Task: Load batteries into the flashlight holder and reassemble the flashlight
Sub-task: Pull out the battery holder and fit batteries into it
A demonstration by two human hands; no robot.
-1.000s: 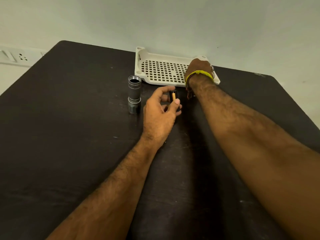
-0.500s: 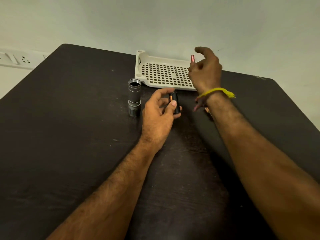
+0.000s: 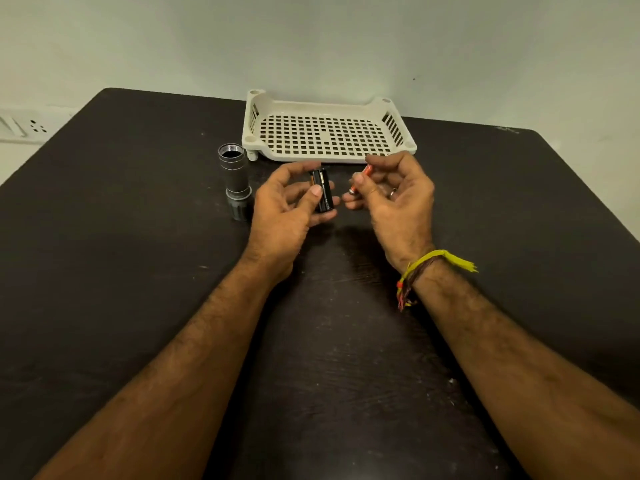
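fingers point(image 3: 360, 179) pinching battery point(image 3: 362, 178), beside holder point(image 3: 323, 190)

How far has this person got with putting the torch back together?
Partly there. The flashlight body stands open on the table, and the tray looks empty. The left hand grips the battery holder, already showing at least one battery. The right hand pinches another battery, not yet inserted. Reassembly remains.

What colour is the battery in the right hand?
The battery is orange-red with a silvery tip; the head view shows it.
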